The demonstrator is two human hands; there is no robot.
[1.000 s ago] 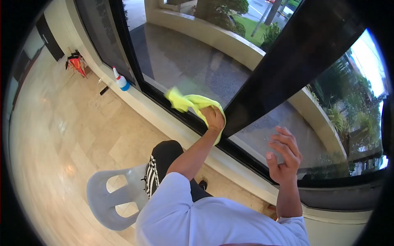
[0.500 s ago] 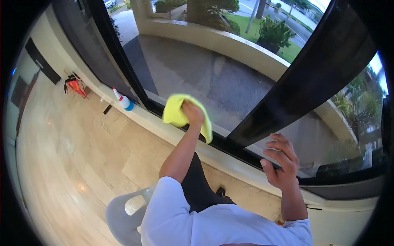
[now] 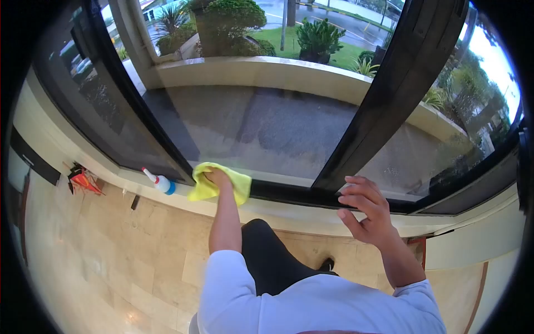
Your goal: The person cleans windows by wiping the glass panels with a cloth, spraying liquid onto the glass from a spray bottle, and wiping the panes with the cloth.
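My left hand (image 3: 218, 177) presses a yellow-green cleaning cloth (image 3: 238, 185) at the lower left corner of the window glass (image 3: 267, 128), by the black frame. The cloth drapes out on both sides of my fingers. My right hand (image 3: 367, 212) is raised near the bottom rail, right of the dark upright post (image 3: 384, 89). Its fingers are spread and bent a little, with nothing in them. Just left of the cloth, a white spray bottle (image 3: 160, 182) with a red tip and blue base stands on the sill.
A pale ledge (image 3: 289, 214) runs below the window frame. On the tiled floor (image 3: 128, 256) at the left lie a red and black item (image 3: 84, 181) and a small dark object (image 3: 135, 202). Planters, a low wall and a road show outside through the glass.
My left hand and the cloth have shifted left along the bottom of the pane, closer to the spray bottle. The view has turned to the right. My right hand stays raised and open.
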